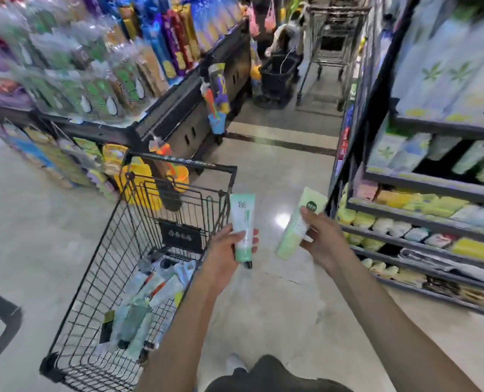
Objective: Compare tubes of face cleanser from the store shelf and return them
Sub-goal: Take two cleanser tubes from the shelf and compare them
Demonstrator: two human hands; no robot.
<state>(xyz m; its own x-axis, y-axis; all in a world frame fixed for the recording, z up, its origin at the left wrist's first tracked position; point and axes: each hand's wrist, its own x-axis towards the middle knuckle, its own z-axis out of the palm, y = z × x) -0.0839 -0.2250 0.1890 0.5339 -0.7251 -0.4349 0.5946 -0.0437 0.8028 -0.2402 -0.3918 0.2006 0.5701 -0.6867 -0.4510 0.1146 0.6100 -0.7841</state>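
Left hand fingers curled round mint tube, right hand fingers pinching pale green tube

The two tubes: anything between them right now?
Nothing. In the head view, only bare shiny floor shows in the gap between the left-hand tube and the right-hand tube; they don't touch.

Both bare forearms reach forward, side by side and apart. The left hand curls its fingers and thumb round a tube, thumb across the front. The right hand pinches another, palm turned inward.
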